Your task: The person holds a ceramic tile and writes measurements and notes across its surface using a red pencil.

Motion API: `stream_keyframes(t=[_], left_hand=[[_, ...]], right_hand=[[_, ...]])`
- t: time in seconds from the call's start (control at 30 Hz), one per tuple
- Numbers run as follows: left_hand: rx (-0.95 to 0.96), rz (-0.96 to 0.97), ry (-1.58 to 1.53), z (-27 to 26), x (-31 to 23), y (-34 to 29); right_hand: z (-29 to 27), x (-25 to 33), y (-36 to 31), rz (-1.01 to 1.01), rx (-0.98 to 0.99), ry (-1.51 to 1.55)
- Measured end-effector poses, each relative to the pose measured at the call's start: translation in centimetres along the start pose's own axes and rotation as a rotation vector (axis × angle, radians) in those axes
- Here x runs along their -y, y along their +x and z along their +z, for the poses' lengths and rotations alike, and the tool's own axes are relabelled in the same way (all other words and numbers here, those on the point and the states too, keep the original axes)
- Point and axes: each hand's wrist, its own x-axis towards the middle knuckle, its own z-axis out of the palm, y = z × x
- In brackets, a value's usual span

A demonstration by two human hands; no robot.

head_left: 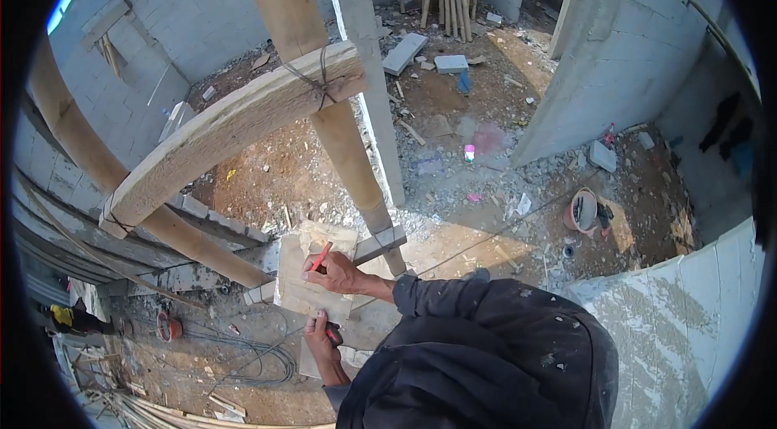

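My right hand (341, 275) grips a red pencil (322, 256) over a pale wooden board (293, 277), its fingers closed round the shaft. Just below, my left hand (318, 341) is closed on a small black-and-red tape measure (333, 335) near the board's lower edge. The board lies across a lower wooden rung (374, 245) of a bamboo ladder. Whether the pencil tip touches the board, I cannot tell. A second light piece (311, 362) shows partly beside my left forearm.
The ladder's bamboo pole (344, 142) and wire-tied upper rung (235, 129) stand close ahead. Block walls (639, 65) surround a rubble floor far below. A bucket (581, 210) stands right; coiled cable (271, 360) lies lower left. A person (73, 318) is at far left.
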Motion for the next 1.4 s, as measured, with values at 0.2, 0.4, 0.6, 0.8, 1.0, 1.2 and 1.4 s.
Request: stream_keyframes(t=[0.2, 0.4, 0.6, 0.8, 1.0, 1.2, 1.4], left_hand=[[-0.034, 0.072, -0.120, -2.1, -2.0, -2.6], [-0.008, 0.074, 0.212, -4.0, -4.8, -6.8], [0.225, -0.047, 0.771, -2.7, -6.7, -9.4], [0.695, 0.074, 0.878, 6.6, -1.0, -6.9], [0.909, 0.067, 0.830, 20.4, 3.4, -4.3], [0.703, -0.426, 0.484, 29.5, 9.3, 0.5], [0.625, -0.751, -0.037, 35.7, 11.2, 4.0]], right_hand=[[-1.3, 2.4, -3.1, -0.045, 0.157, 0.060], [-6.2, 4.2, -10.7, -0.016, 0.205, 0.103], [-11.2, 6.1, -20.5, 0.399, -0.320, -0.125], [-18.1, 6.5, -28.5, 0.433, -0.468, -0.249], [-28.7, 6.4, -36.5, 0.793, -0.633, -0.170], [-35.6, 6.1, -42.3, 0.826, -1.073, -0.720], [-39.0, 3.6, -46.9, 1.142, -1.311, -0.949]])
